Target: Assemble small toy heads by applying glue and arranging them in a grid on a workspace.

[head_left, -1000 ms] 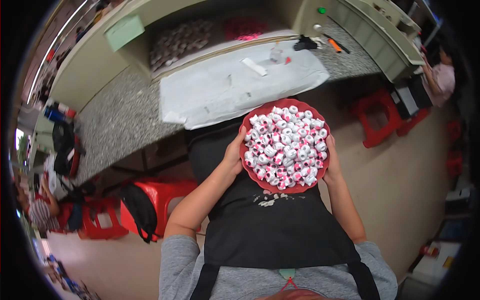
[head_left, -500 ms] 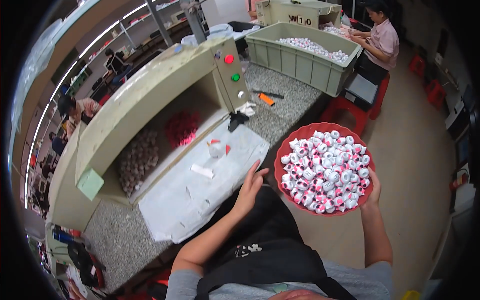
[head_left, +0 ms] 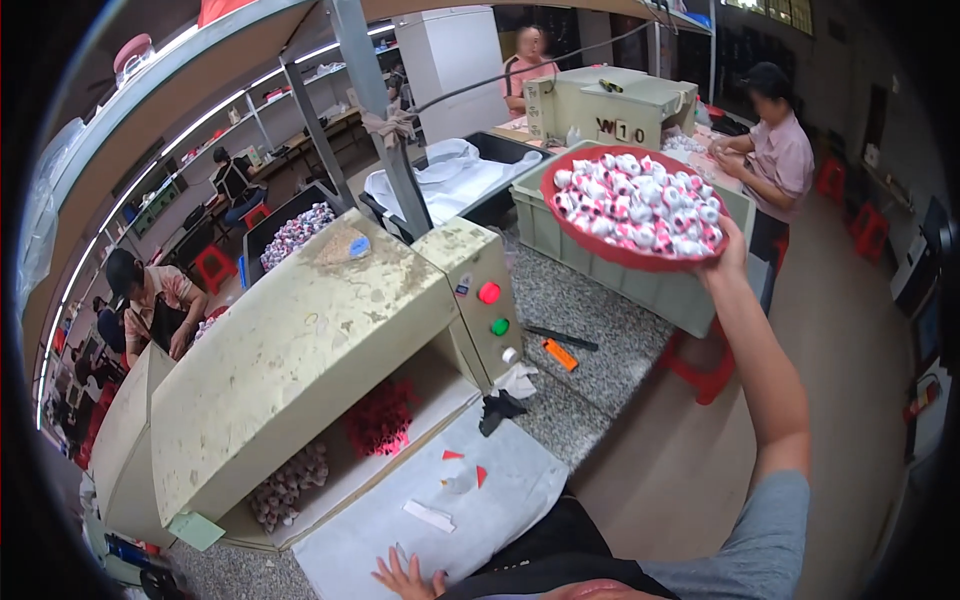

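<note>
Your right fingers [head_left: 733,245]: grasping round red bowl [head_left: 630,258], one side only; uneven support could spill heaped white-and-pink figurine pieces [head_left: 642,198]. Your left fingers [head_left: 398,568]: splayed, empty, over white sheet [head_left: 515,468].

Two hands [head_left: 727,258]; one red bowl [head_left: 615,254]; white-and-pink pieces [head_left: 640,205] in it, too many to count; three round buttons [head_left: 499,326]; two heaps [head_left: 380,420]; two red scraps [head_left: 482,477], one white strip [head_left: 430,515] on one white sheet [head_left: 365,525]; one orange tool [head_left: 560,354], one black tool [head_left: 561,338]; one grey-green bin [head_left: 600,285].
</note>
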Action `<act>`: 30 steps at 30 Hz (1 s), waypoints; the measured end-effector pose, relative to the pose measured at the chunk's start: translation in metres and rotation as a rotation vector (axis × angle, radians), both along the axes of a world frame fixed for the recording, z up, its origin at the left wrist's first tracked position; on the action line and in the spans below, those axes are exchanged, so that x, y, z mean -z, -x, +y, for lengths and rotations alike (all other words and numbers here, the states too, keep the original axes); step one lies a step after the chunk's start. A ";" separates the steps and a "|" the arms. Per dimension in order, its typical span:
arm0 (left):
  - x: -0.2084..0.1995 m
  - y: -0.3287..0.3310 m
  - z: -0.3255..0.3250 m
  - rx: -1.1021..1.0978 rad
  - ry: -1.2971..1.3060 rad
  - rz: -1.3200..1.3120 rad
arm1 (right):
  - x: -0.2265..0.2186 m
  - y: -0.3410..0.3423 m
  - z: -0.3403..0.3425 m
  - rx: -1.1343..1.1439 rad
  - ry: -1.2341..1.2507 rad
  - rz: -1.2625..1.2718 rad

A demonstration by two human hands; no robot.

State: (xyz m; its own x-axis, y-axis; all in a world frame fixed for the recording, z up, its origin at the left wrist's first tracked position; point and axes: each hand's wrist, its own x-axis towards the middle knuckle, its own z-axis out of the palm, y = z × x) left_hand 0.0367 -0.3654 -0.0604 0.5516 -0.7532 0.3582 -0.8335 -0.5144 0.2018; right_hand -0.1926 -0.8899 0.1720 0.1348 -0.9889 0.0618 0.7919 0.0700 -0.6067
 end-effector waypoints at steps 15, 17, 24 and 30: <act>0.079 -0.009 0.026 -0.310 -0.232 -0.113 | 0.075 -0.371 -0.303 0.504 0.071 0.594; 0.077 -0.001 0.033 -0.351 -0.390 -0.020 | 0.057 -0.398 -0.261 0.508 0.066 0.817; 0.061 -0.007 0.026 -0.327 -0.429 0.059 | 0.006 -0.409 -0.206 0.663 0.630 1.307; 0.035 -0.009 0.022 -0.321 -0.799 0.354 | 0.010 -0.421 -0.187 1.045 1.599 1.262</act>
